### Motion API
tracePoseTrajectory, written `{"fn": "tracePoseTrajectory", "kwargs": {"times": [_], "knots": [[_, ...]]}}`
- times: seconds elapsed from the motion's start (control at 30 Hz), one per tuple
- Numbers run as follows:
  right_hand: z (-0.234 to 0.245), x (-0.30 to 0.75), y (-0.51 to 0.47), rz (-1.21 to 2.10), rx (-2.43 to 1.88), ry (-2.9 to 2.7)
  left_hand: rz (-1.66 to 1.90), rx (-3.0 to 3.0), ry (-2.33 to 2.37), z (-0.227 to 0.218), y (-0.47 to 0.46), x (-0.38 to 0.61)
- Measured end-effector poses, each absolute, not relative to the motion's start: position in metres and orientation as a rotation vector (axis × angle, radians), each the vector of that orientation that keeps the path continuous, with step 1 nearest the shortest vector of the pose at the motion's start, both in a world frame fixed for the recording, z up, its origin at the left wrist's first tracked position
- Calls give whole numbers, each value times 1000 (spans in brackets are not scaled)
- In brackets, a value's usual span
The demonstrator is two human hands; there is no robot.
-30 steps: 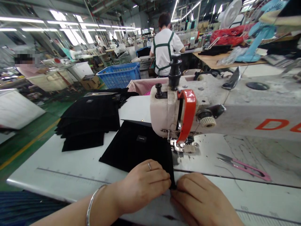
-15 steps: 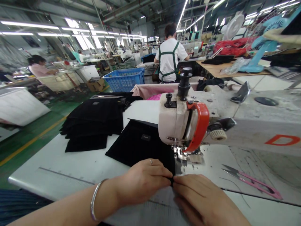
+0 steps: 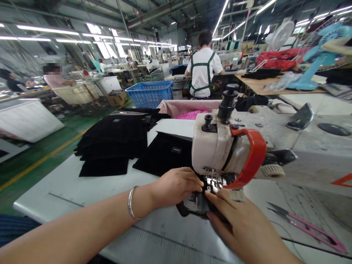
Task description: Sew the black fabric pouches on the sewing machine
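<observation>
A black fabric piece (image 3: 162,157) with a small label lies on the white table, its right end under the sewing machine head (image 3: 211,146). My left hand (image 3: 177,187), with a ring and a silver bangle, has its fingers pressed together on the near edge of this fabric, beside the metal presser foot (image 3: 213,183). On the other side of the foot, my right hand (image 3: 239,212) stretches its fingers toward the same edge. Its thumb is apart, lower down, over a dark area. The needle point and the fabric under the foot are largely hidden.
Stacked black fabric pieces (image 3: 112,139) lie to the left. Pink-handled thread snips (image 3: 310,227) rest at the right. Behind the table are a pink-lined bin (image 3: 176,108), a blue basket (image 3: 150,91) and a person (image 3: 202,69) facing away. The red guard (image 3: 253,157) juts over my right hand.
Both hands have moved forward to the presser foot, and the fabric has slid further away with them. My right thumb has spread from its fingers. The view has shifted slightly.
</observation>
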State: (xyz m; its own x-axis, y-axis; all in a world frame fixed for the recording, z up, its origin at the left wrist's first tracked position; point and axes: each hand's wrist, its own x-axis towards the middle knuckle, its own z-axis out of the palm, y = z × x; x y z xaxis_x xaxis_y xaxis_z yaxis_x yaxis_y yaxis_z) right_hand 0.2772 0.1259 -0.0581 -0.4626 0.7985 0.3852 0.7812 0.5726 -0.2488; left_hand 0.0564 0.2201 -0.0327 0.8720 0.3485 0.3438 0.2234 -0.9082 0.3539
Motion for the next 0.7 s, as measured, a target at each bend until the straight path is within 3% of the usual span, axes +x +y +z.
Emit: {"fn": "tracePoseTrajectory", "kwargs": {"times": [0.43, 0.7], "knots": [[-66, 276, 129, 157, -1392, -2289, 731, 2755, 551, -38, 244, 64], [-58, 282, 128, 216, -1283, -2230, 583, 2877, 592, -38, 244, 62]]}}
